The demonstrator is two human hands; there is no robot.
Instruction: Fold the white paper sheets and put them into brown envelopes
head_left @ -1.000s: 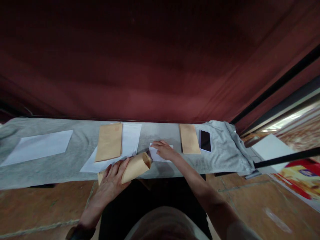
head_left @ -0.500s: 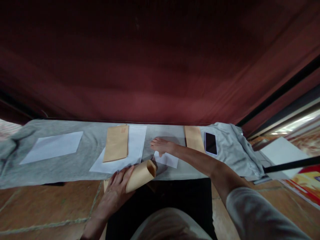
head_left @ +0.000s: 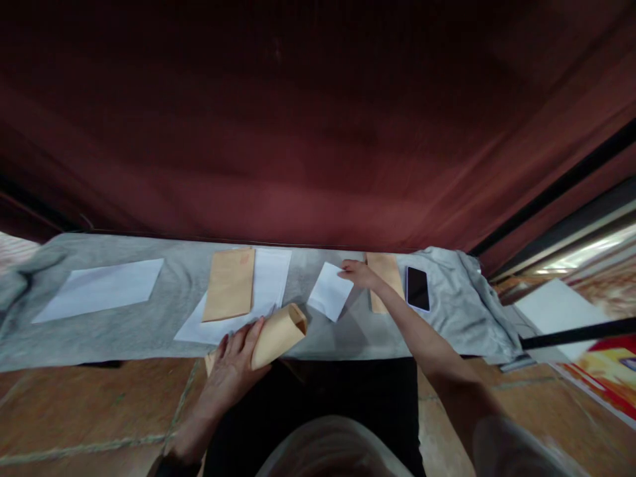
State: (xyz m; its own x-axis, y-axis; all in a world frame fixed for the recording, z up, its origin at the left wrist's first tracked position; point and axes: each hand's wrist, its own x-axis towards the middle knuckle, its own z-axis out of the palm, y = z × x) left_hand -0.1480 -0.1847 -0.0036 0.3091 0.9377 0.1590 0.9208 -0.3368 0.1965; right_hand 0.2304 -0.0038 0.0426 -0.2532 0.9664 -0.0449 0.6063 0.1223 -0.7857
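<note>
My left hand (head_left: 236, 358) is closed round a brown paper envelope (head_left: 279, 336), whose open mouth gapes toward the right, just off the near edge of the cloth. In my right hand (head_left: 358, 271), fingers pinch the upper right edge of a small white sheet of paper (head_left: 330, 291), which is tilted above the grey cloth. To the left, another brown envelope (head_left: 228, 285) lies on white sheets (head_left: 272, 278). Partly behind my right wrist lies a further brown envelope (head_left: 390, 273).
Grey cloth (head_left: 173, 271) covers the long, narrow surface. A white sheet (head_left: 102, 288) lies far left, and a phone (head_left: 417, 289) on the right. Behind rises a dark red panel (head_left: 298, 199). Dark bars (head_left: 571, 332) and a white board (head_left: 559, 308) stand at the right.
My right hand has moved right and now pinches the small white sheet, which has been lifted and turned. My left hand still holds the envelope in nearly the same place.
</note>
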